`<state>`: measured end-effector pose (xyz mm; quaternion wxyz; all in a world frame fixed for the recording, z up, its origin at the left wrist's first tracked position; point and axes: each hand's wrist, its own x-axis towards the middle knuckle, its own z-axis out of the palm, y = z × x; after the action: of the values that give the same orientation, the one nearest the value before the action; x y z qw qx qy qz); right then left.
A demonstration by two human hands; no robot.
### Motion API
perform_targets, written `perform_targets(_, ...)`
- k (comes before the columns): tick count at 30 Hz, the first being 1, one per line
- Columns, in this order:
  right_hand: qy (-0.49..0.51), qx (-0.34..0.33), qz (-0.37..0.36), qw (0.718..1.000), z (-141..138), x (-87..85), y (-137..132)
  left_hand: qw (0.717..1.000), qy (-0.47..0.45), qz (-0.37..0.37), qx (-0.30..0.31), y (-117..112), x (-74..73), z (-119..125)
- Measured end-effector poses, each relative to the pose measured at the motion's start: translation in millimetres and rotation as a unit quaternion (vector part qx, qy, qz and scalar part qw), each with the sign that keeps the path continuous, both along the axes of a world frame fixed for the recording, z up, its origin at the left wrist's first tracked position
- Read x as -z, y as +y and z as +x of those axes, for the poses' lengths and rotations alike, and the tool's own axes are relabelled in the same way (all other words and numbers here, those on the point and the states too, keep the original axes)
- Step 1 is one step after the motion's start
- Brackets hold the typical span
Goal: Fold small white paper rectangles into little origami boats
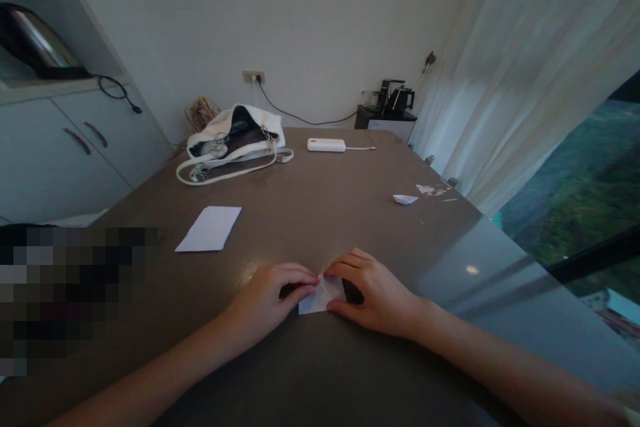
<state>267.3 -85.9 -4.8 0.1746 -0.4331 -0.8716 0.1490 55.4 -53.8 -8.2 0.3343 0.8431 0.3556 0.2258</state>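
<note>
A small piece of folded white paper (pixel 324 297) lies on the brown table between my two hands. My left hand (pixel 284 287) pinches its upper left part between thumb and fingers. From the other side my right hand (pixel 367 290) grips it, with the thumb at the lower right edge and the fingertips at the top. The fingertips of both hands almost meet at the top of the paper. How its layers are folded is too small to make out.
White sheets (pixel 210 229) lie at the left, with a white handbag (pixel 235 140) behind them. A white power bank (pixel 326 145) with a cable lies at the back. A small folded paper boat (pixel 405 199) and paper scraps (pixel 431 191) are at the right.
</note>
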Motion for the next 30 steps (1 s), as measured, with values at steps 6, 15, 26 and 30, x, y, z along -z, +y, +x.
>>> perform_targets(6, -0.005, -0.007, 0.001, 1.0, 1, -0.8, -1, 1.0, 0.003, -0.003, 0.009, 2, 2.5, -2)
perform_targets(15, -0.016, -0.007, 0.004, 1.0, 1, 0.5, -1, 0.996, 0.043, 0.053, 0.055, 2, 3.4, 0)
perform_targets(26, -0.057, -0.009, 0.021, 0.998, -1, -1.5, -5, 0.991, 0.058, 0.096, 0.079, 2, 9.0, -2)
perform_targets(30, -0.1, -0.011, 0.036, 0.994, -3, -5.1, -7, 0.988, 0.058, 0.119, 0.081, 1, 10.5, -2)
